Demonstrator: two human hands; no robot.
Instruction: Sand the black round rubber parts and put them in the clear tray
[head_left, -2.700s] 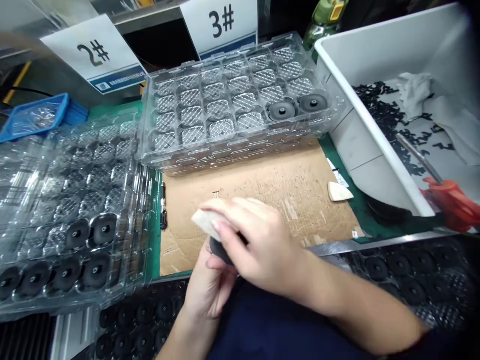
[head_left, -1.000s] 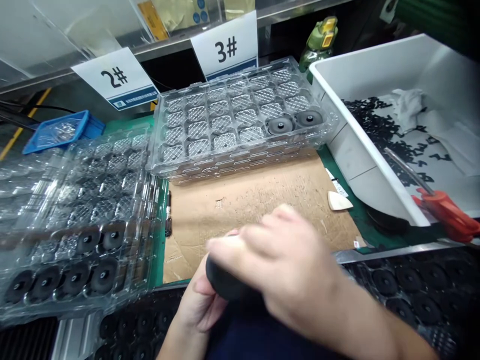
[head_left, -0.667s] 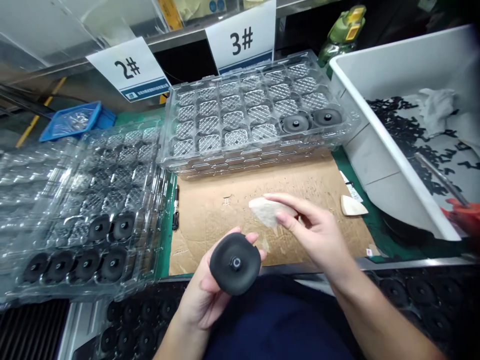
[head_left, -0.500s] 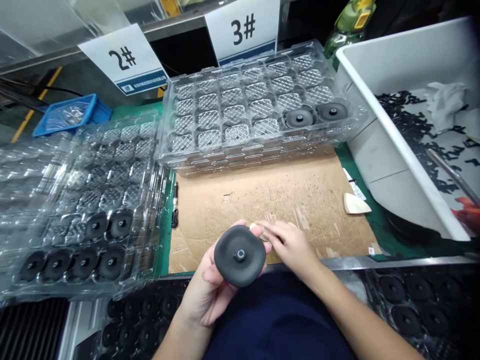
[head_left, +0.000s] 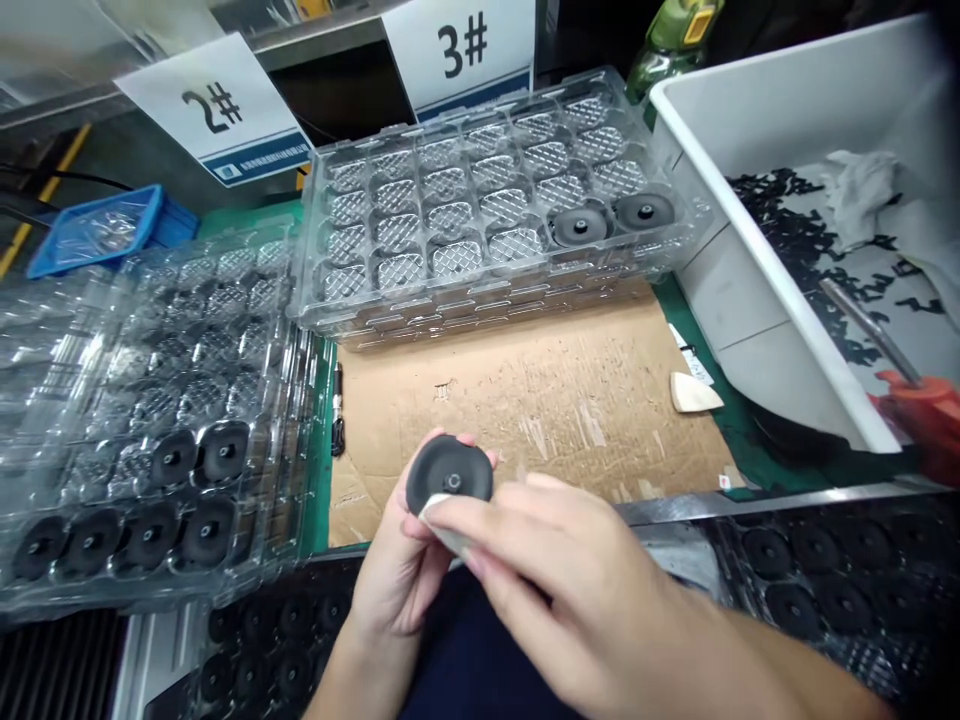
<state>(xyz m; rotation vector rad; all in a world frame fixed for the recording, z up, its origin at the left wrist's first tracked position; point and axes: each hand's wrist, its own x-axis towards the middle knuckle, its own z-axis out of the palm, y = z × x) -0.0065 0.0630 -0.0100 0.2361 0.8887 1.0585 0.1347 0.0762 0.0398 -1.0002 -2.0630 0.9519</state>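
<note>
A round black rubber-like part [head_left: 448,466] with a small nut at its centre is gripped by my left hand [head_left: 397,575], its dished face turned up. My right hand [head_left: 577,580] reaches across from the right, fingers pressed together on a small whitish piece [head_left: 448,532] against the part's near edge. What the whitish piece is cannot be made out. Both hands are over the near edge of a cardboard sheet [head_left: 510,390].
Stacked clear trays [head_left: 450,260] stand behind the cardboard, with two black parts at their front right. More trays [head_left: 285,400] with black parts lie left. A white bin [head_left: 780,280] holds small black pieces, a glove and a red-handled tool [head_left: 915,400]. A pale wedge [head_left: 694,393] lies nearby.
My right hand has come forward and left onto the black part, with the whitish piece now showing. The black part is tilted differently. The whole view has shifted slightly.
</note>
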